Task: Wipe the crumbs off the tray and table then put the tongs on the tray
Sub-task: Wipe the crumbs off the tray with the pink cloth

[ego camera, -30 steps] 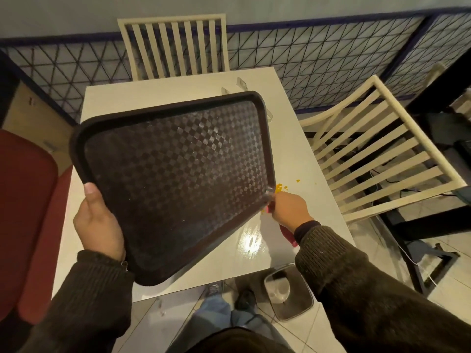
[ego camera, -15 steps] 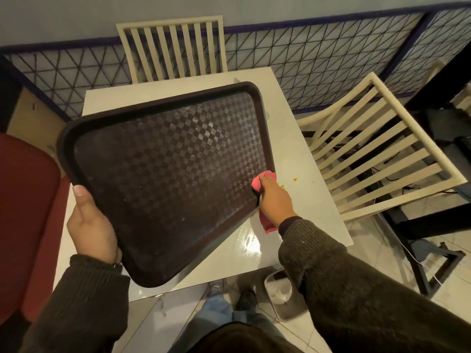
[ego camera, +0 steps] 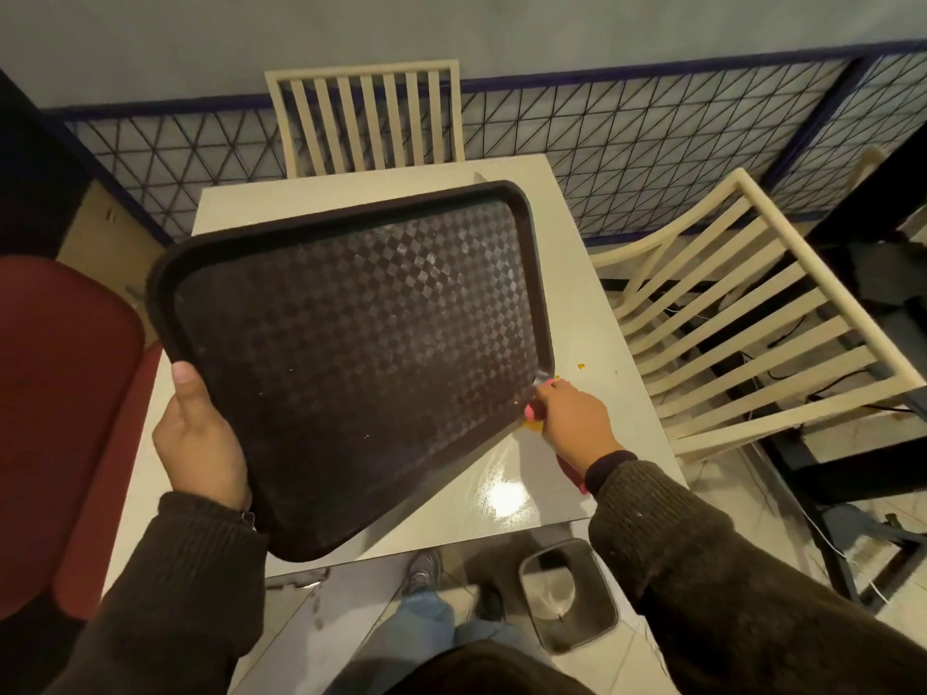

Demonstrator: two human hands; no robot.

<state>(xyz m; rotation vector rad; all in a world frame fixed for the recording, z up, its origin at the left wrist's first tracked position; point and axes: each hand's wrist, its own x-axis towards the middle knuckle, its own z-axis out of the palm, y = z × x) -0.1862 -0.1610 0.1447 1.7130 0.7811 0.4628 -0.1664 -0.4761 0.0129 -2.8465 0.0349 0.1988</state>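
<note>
The person holds the dark tray [ego camera: 351,353] tilted above the white table [ego camera: 577,293], filling the centre of the frame. The left hand [ego camera: 200,443], at lower left, is clamped on the tray's left rim, thumb lying over the edge. The right hand [ego camera: 572,423], right of centre, is closed around a pink cloth [ego camera: 531,409] pressed at the tray's lower right corner; only slivers of the cloth show past the fingers and under the wrist.

Yellow crumbs [ego camera: 580,366] lie on the table just beyond that corner, with more beside the cloth, and a few pale specks cling to the tray's checkered surface. The likely trouble is that crumbs swept off the tilted tray scatter across the table or fall past its near edge to the floor, missing the small bin [ego camera: 567,594] at lower centre, which stands below and slightly right of the edge. The one-handed hold on the rim may also let the tray twist or slip under the wiping pressure.

The tongs are not clearly in view; a small object peeking out behind the tray's far edge is too hidden to identify.

No brand, label or writing is readable anywhere.
</note>
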